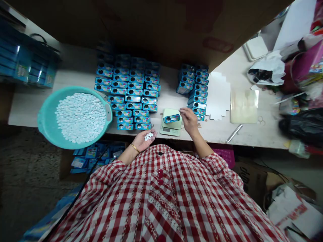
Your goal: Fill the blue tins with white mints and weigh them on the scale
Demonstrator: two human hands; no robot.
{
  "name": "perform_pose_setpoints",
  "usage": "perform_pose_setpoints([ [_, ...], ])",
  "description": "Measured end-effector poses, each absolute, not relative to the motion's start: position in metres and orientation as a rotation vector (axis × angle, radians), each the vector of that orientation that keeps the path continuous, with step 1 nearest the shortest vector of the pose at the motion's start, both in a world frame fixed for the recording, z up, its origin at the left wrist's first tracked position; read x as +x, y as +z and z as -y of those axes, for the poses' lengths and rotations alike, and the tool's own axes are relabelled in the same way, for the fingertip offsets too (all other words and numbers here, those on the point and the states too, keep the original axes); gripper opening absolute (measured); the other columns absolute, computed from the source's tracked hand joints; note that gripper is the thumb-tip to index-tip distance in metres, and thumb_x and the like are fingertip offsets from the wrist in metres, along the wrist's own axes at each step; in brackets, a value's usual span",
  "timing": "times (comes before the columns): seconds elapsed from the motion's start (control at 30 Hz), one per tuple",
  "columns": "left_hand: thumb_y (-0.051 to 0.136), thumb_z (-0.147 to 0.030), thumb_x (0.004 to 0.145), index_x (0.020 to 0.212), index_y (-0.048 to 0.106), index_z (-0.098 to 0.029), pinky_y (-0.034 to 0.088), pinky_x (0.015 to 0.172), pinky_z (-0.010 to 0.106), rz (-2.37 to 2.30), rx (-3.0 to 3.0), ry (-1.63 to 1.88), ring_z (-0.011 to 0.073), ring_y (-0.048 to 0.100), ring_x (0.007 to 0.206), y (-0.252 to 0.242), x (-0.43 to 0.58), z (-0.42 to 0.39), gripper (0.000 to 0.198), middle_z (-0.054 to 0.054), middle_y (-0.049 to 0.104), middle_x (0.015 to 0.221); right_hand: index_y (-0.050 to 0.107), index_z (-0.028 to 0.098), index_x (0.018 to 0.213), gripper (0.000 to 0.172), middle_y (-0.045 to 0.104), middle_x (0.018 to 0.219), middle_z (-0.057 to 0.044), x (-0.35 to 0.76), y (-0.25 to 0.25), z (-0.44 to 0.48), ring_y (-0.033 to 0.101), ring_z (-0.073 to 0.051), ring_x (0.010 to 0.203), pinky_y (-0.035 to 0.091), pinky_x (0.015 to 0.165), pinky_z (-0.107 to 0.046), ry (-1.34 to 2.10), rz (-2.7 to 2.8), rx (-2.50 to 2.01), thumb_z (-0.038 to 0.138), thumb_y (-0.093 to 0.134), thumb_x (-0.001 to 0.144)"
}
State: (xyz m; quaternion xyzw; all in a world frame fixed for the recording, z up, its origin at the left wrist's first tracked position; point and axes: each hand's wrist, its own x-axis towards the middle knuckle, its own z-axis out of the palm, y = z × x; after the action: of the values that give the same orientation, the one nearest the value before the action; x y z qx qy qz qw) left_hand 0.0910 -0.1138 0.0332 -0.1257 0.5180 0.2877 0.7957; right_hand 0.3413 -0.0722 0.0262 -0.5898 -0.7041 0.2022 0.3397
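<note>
In my left hand [144, 140], cupped with the palm up at the table's front edge, lies a small heap of white tablets [148, 136]. My right hand [189, 120] hovers at the right end of a small blue tin [172, 118], its fingertips drawn together. Whatever those fingers pinch, if anything, is too small to make out. The tin rests on a pale green digital scale [170, 130], showing a dark opening at its left end. To the left, a turquoise basin [46, 131] holds a large pile of the same white tablets.
Rows of blue tins [134, 91] stand left of the scale, with a narrower group [199, 94] behind my right hand. A cardboard box [161, 27] looms above. White sheets [219, 95], a metal tube [234, 133] and a plastic bag [271, 69] lie rightward.
</note>
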Motion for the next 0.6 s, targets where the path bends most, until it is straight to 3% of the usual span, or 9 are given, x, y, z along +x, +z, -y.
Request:
perform_pose_setpoints([
  [0.2, 0.042, -0.013, 0.087, 0.098, 0.064, -0.009, 0.056, 0.065, 0.023, -1.080, -0.296, 0.697, 0.0147, 0.067, 0.071, 0.034, 0.082, 0.117, 0.025, 0.010, 0.069, 0.075, 0.066, 0.023, 0.093, 0.023, 0.067, 0.095, -0.007, 0.370, 0.027, 0.080, 0.061, -0.021, 0.097, 0.049, 0.088, -0.042, 0.492, 1.731, -1.703, 0.026, 0.043, 0.088],
  [0.43, 0.043, -0.014, 0.086, 0.104, 0.064, -0.006, 0.055, 0.078, 0.028, -1.073, -0.274, 0.758, 0.0178, 0.068, 0.085, 0.035, 0.079, 0.116, 0.028, 0.013, 0.070, 0.088, 0.061, 0.021, 0.108, 0.027, 0.062, 0.107, -0.010, 0.368, 0.022, 0.091, 0.060, -0.020, 0.091, 0.053, 0.075, -0.036, 0.573, 1.812, -1.717, 0.030, 0.047, 0.086],
  [0.6, 0.044, -0.009, 0.084, 0.102, 0.064, -0.004, 0.053, 0.084, 0.030, -1.017, -0.214, 0.732, 0.0198, 0.066, 0.093, 0.037, 0.086, 0.117, 0.028, 0.015, 0.070, 0.094, 0.062, 0.020, 0.105, 0.025, 0.063, 0.101, -0.011, 0.319, 0.037, 0.111, 0.057, -0.021, 0.099, 0.050, 0.085, -0.038, 0.630, 1.945, -1.527, 0.029, 0.044, 0.090],
])
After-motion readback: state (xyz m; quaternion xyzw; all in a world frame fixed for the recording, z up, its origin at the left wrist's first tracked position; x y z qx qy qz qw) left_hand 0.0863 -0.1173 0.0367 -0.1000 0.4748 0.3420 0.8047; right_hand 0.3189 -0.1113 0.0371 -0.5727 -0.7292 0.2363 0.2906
